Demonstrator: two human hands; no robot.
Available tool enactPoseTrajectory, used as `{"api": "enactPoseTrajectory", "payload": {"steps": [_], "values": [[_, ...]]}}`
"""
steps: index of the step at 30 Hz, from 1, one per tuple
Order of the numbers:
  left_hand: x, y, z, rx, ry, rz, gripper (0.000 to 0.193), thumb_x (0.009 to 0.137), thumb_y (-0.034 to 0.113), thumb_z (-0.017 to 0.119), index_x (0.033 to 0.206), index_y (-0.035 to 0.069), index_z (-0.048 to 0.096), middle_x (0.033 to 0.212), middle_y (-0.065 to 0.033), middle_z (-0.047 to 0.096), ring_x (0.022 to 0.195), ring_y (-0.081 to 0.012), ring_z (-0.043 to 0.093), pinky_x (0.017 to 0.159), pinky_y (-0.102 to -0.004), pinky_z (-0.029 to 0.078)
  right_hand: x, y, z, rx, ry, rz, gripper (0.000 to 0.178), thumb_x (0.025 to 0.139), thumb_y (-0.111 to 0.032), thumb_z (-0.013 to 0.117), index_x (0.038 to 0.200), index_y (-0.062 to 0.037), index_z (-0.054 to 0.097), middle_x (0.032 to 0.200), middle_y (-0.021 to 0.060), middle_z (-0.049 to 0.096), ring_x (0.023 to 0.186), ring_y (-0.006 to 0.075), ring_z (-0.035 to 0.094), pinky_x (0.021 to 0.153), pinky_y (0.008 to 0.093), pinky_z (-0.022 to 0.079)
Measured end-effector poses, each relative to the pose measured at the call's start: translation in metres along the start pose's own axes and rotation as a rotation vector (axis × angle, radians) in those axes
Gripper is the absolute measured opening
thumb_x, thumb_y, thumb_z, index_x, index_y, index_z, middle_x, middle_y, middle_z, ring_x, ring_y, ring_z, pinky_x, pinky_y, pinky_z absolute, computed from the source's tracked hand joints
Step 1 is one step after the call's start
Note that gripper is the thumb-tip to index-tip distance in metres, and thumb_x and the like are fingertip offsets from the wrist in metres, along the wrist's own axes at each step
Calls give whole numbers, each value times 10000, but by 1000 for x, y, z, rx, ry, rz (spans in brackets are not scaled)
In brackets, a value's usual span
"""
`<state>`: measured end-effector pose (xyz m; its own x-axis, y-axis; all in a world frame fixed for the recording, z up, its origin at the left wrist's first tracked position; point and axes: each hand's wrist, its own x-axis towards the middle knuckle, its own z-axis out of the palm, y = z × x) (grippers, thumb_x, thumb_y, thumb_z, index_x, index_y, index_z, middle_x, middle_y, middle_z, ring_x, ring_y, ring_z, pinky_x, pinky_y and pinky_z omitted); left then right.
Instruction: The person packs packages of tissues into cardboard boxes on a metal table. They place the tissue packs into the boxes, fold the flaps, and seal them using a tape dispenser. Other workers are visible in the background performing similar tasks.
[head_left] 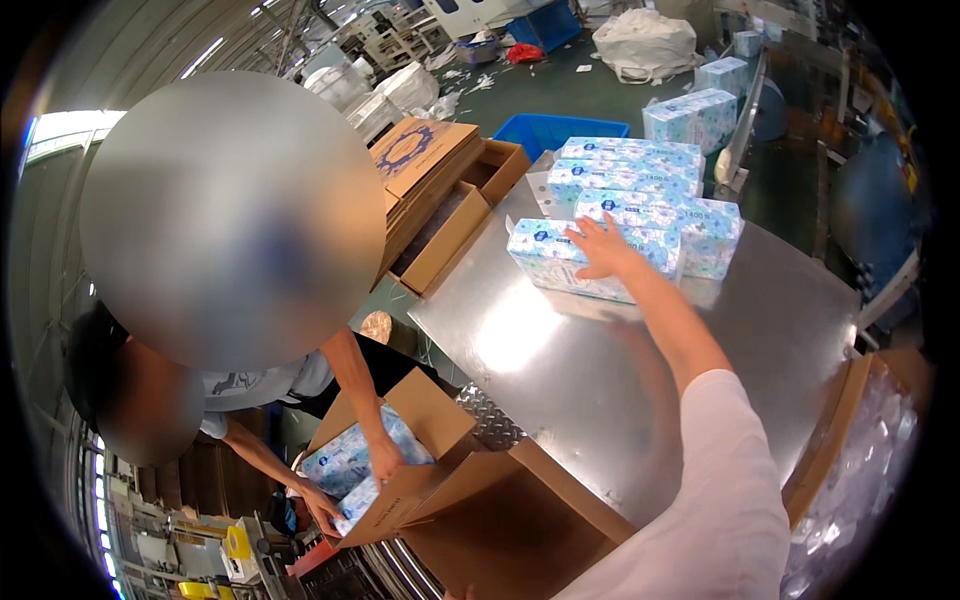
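Note:
My right hand [606,250] reaches across the metal table with its fingers spread, lying on the top and near side of a blue-and-white floral tissue pack [550,262]. Right behind that pack stand several more of the same kind, among them a second tissue pack [712,240] and a third one [630,180]. An open cardboard carton [500,540] is at the table's near left edge, close to the bottom of the view. Beside its lower rim only a sliver of my left hand [458,594] shows; its fingers are mostly hidden.
At left, a co-worker's hands [385,458] are in another carton [440,415] holding tissue packs. Flattened cartons [425,155] and a blue crate [560,127] lie beyond. Further packs [690,120] line a conveyor at far right. A box of clear plastic [860,470] stands at right.

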<state>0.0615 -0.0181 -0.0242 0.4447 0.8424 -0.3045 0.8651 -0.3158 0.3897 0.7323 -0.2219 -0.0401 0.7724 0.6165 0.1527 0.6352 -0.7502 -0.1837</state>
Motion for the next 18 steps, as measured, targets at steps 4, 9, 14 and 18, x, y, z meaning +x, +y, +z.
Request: {"api": "enactPoseTrajectory", "payload": {"steps": [4, 9, 14, 18], "values": [[6, -6, 3, -36, -46, -141, 583, 893, 269, 590, 1321, -60, 370, 1264, -235, 499, 1131, -344, 500, 950, -359, 405, 33, -18, 5, -88, -14, 0, 935, 634, -544, 704, 1393, -144, 335, 1329, 196, 413, 1331, 322, 260, 1099, 566, 42], [7, -45, 13, 61, -46, -119, 639, 865, 321, 628, 1306, -72, 384, 1241, -255, 510, 1130, -366, 498, 955, -369, 399, -15, -22, -40, -237, -185, -164, 861, 593, -439, 747, 1333, -131, 430, 1207, 211, 483, 1260, 339, 351, 1106, 559, 49], [-4, -40, 27, 75, -36, -146, 596, 854, 295, 637, 1290, -47, 418, 1214, -252, 523, 1126, -372, 490, 938, -379, 407, -31, 40, -71, -36, -161, -125, 677, 699, -389, 685, 1272, -78, 500, 1207, 160, 499, 1209, 336, 413, 1108, 535, 93], [-13, 4, 15, -177, 32, -40, 508, 851, 244, 640, 1246, -31, 477, 1091, -227, 596, 994, -327, 557, 869, -373, 450, 58, 124, -6, -5, 174, 458, 462, 905, -344, 472, 1269, -61, 491, 1329, 138, 435, 1243, 295, 397, 1053, 565, 219]]}}
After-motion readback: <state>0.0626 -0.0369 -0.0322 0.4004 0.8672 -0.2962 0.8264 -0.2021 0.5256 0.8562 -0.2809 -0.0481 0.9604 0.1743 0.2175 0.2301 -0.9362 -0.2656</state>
